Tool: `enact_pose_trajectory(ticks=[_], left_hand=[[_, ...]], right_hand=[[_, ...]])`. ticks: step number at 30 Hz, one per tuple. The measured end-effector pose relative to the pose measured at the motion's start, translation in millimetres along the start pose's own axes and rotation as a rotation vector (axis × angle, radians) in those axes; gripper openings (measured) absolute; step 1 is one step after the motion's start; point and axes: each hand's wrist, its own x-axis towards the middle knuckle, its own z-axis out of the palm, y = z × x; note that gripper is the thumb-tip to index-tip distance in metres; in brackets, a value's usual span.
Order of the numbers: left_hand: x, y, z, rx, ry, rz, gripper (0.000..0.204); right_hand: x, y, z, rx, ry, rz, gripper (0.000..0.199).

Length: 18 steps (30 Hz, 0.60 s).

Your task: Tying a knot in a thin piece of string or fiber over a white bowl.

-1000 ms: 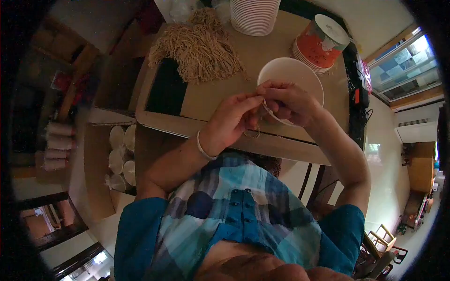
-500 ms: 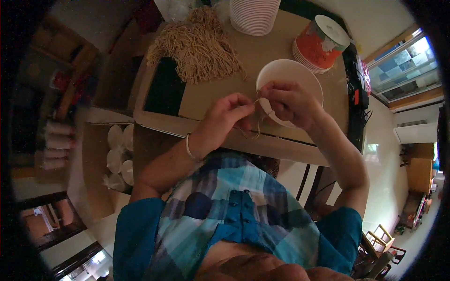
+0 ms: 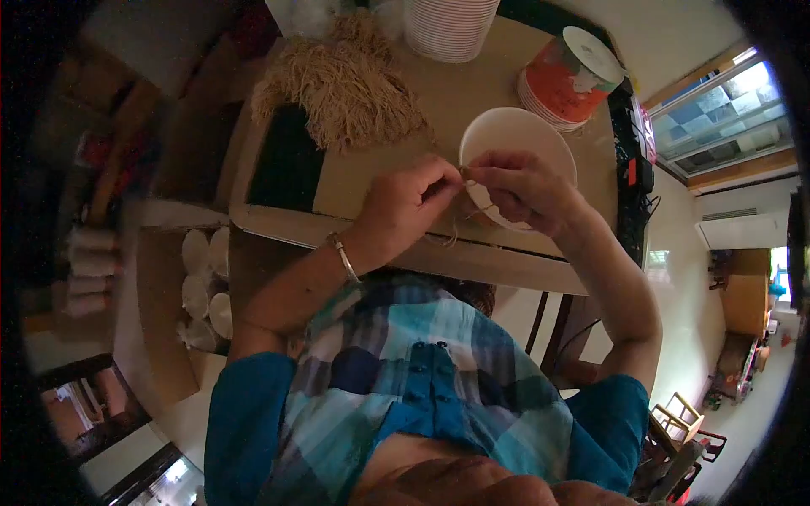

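Over the near edge of the table, my left hand and my right hand meet fingertip to fingertip. Both are closed in a pinch on a thin tan twine, whose loose end dangles below the fingers. Just behind my right hand stands a round white paper tub, its mouth partly covered by that hand. A strand of the twine crosses the tub's near side; whether it is fastened there I cannot tell. The exact grip is hidden by the fingers.
A heap of cut tan twine lies at the table's far left. Behind it stands a stack of white tubs. Red-and-green printed tubs lean at the far right. An open carton with white rolls sits on the left.
My left hand has turned and its fingertips have closed in against those of my right hand. The twine between them has shortened, and its loose end hangs slightly farther left.
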Motion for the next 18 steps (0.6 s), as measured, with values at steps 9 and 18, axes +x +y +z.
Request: enact_pose_trajectory(ticks=[9,18], left_hand=[[11,-2,-3,-0.083,0.016,0.085,0.009],[14,-11,-2,-0.057,0.014,0.254,0.008]], right_hand=[[-2,-3,5,-0.203,0.121,-0.052,0.008],[3,1,12,-0.336,0.182,-0.253,0.006]])
